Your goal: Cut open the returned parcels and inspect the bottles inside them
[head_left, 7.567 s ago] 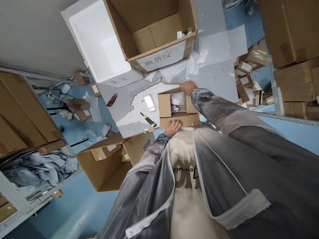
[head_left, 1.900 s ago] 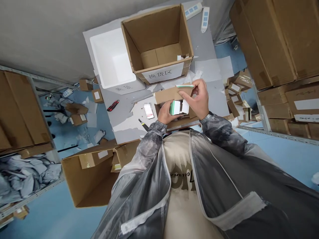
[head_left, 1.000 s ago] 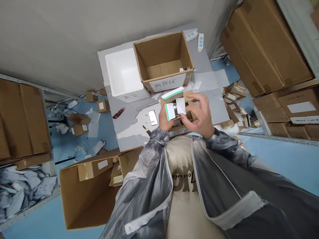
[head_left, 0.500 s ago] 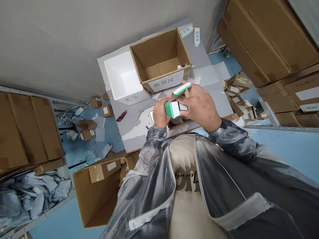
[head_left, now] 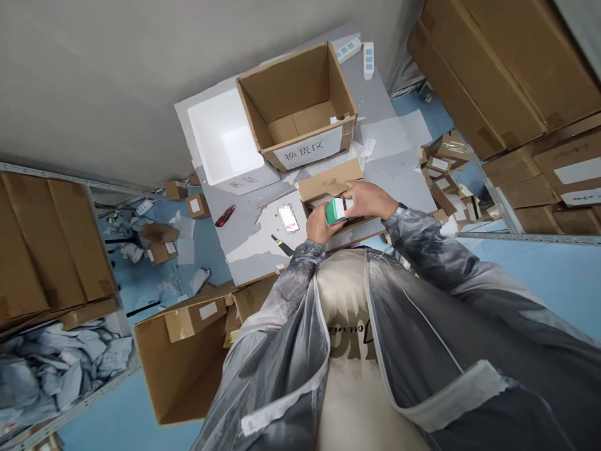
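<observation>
A small green and white box (head_left: pixel 332 213) is in my left hand (head_left: pixel 318 227), whose fingers wrap around its side. My right hand (head_left: pixel 370 199) is at the box's other end, its thumb and fingers closed on a small white part (head_left: pixel 348 204) there. Whether that part is a flap or something inside the box, I cannot tell. Just beneath and behind both hands lies an open cardboard carton (head_left: pixel 331 180) with a raised flap; its inside is mostly hidden by the hands.
A large open cardboard box (head_left: pixel 350 131) and a white foam bin (head_left: pixel 225 181) stand at the table's back. A phone (head_left: pixel 288 218), a yellow and black cutter (head_left: pixel 282 245) and a red and black cutter (head_left: pixel 226 215) lie left. Power strips (head_left: pixel 369 61) sit back right.
Both hands have moved lower and closer together, nearer my body. The white, green-edged piece under my right fingers no longer shows. The carton's flap and the phone have come into view.
</observation>
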The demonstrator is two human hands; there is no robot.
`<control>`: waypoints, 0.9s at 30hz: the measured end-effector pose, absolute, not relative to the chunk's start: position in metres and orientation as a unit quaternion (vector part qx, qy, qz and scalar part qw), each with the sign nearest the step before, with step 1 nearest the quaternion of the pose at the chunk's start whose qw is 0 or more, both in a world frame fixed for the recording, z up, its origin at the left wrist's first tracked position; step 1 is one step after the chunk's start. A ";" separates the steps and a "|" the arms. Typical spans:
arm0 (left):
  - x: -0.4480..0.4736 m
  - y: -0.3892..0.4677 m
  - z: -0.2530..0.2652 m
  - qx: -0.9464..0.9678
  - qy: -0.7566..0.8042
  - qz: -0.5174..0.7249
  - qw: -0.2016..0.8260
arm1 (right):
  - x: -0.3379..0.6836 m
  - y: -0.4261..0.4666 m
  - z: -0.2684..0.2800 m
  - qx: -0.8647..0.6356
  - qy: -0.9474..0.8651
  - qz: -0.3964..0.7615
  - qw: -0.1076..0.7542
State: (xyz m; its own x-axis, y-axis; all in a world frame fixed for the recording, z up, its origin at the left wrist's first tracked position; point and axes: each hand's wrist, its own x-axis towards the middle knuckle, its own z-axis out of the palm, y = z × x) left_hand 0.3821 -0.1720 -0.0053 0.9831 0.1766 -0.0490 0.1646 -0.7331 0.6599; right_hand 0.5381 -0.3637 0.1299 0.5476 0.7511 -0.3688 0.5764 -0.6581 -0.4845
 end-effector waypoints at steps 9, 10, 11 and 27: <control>0.387 -0.280 0.009 0.873 -0.045 0.027 0.486 | 0.495 -0.480 0.218 -0.924 -0.298 0.183 0.153; 0.384 -0.289 0.007 0.863 -0.070 0.004 0.500 | 0.485 -0.491 0.222 -0.933 -0.278 0.185 0.137; 0.379 -0.296 0.002 0.853 -0.095 -0.027 0.512 | 0.474 -0.497 0.222 -0.939 -0.256 0.192 0.124; 0.328 -0.175 -0.158 0.870 0.085 -0.137 0.466 | 0.402 -0.365 -0.018 -0.898 -0.170 0.367 0.172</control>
